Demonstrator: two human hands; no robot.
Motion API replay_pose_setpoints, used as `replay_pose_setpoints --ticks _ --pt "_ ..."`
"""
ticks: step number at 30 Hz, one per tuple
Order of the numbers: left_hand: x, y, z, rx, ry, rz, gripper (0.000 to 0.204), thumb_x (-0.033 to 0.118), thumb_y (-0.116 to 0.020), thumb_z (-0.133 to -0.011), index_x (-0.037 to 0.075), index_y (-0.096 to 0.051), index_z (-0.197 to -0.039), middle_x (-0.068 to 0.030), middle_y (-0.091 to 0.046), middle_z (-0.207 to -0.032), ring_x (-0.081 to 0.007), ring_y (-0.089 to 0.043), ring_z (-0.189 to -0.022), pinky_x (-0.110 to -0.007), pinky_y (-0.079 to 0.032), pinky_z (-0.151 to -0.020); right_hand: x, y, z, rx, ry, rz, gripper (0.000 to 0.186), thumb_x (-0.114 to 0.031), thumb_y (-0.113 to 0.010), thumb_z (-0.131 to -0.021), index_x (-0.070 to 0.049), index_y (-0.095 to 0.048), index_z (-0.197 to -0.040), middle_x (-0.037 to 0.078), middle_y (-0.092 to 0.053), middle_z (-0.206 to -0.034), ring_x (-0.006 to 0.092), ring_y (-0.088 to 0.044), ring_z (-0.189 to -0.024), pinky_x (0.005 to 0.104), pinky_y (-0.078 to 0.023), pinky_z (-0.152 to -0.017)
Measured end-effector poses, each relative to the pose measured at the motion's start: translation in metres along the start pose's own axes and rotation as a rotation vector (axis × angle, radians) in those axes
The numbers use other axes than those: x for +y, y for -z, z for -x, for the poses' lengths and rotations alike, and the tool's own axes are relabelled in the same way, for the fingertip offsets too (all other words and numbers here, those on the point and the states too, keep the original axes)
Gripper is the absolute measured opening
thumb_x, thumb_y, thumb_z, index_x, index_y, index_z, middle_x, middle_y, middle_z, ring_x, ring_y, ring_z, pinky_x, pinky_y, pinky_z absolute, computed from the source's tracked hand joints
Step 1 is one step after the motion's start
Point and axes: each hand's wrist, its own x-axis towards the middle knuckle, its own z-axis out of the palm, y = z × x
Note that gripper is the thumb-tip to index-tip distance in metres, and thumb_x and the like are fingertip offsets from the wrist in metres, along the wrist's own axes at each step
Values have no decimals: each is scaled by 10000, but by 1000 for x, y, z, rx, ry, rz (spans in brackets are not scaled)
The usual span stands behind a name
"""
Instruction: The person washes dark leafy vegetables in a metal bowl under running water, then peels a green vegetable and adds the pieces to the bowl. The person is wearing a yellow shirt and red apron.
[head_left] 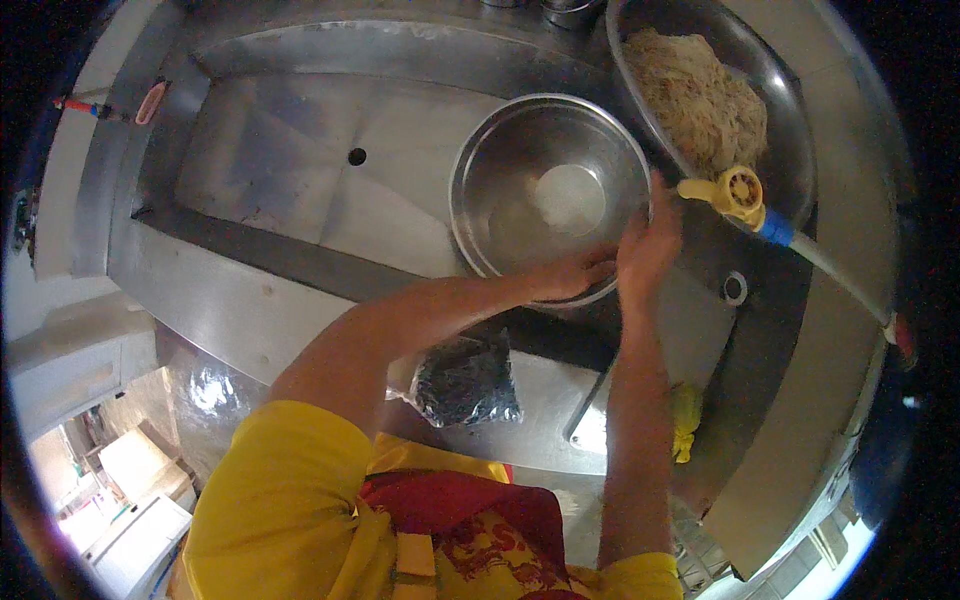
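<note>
A round stainless steel bowl sits over the right part of the metal sink. At its bottom lies a patch of something white; whether powder or liquid, I cannot tell. My left hand reaches across to the bowl's near rim, its fingers curled over the edge. Right beside it, my right hand grips the rim on the right side, fingers pointing up along the edge. The two hands nearly meet, and some fingertips are hidden. Close to my right fingers hangs a yellow valve on a hose.
Behind on the right, a large metal basin holds a pale shredded mass. The sink has a round drain hole. A dark plastic bag lies on the near ledge, a yellow cloth right of my forearm. A red-handled brush rests far left.
</note>
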Motion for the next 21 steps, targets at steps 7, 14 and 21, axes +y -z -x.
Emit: replay_pose_setpoints --ticks 7,14,21 --pt "-1 174 56 -118 -48 -1585 533 292 -553 -929 69 -446 -1401 -184 -463 -1447 -354 -493 -1298 -532 -360 -1098 3 9 -39 -212 -21 14 594 -41 -600 -812 -199 -544 -1382 213 -683 -916 441 -652 -872 519 -526 -780" --pt "-3 195 80 437 456 -969 640 338 -584 -934 31 -367 -1452 -267 -523 -1364 -397 -535 -1252 -519 -460 -999 39 -20 -43 -324 -210 120 530 -116 -596 -809 -162 -571 -1337 244 -639 -1151 438 -631 -999 505 -513 -890" --pt "100 155 80 394 832 -244 212 237 -583 -897 26 -598 -892 -105 -574 -653 -199 -547 -481 -379 -415 -396 196 -36 -18 -507 -517 -19 415 -59 -613 -751 -109 -690 -1156 164 -675 -1022 320 -647 -930 423 -514 -775"
